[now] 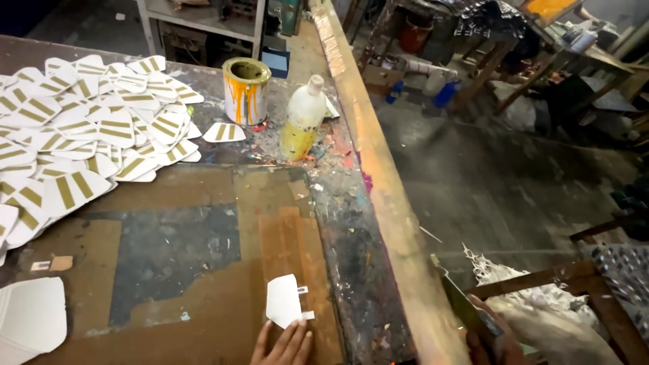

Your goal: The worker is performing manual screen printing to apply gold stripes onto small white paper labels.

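Your left hand [284, 345] lies flat with its fingers spread on the near end of the white cut piece [284, 302], pinning it to the desk [169, 250] rather than gripping it. That piece sits toward you from the paint can [246, 90], on a strip of brown card. Your right hand [490, 341] is off beyond the desk's wooden edge, low in the corner of the view; it seems closed round something dark, but I cannot tell what, or how firmly.

The likeliest trouble is the piece sliding. You hold it by one end only, so a push from the side could swing it or crease its small tabs. The desk around the can is crusted with dried paint and smears, and a clean white piece dragged over that could pick up marks. The plastic bottle [303, 120], just right of the can, stands upright near the wooden edge; a careless elbow could tip it. The can itself has orange runs down its side.

Left of the can spreads a big heap of white pieces with gold stripes [81, 135], overlapping loosely, easy to scatter. A stack of plain white blanks [30, 321] lies at the near left corner.

Beyond the desk's edge the floor is grey concrete, with wooden frames, shelving and clutter around it.
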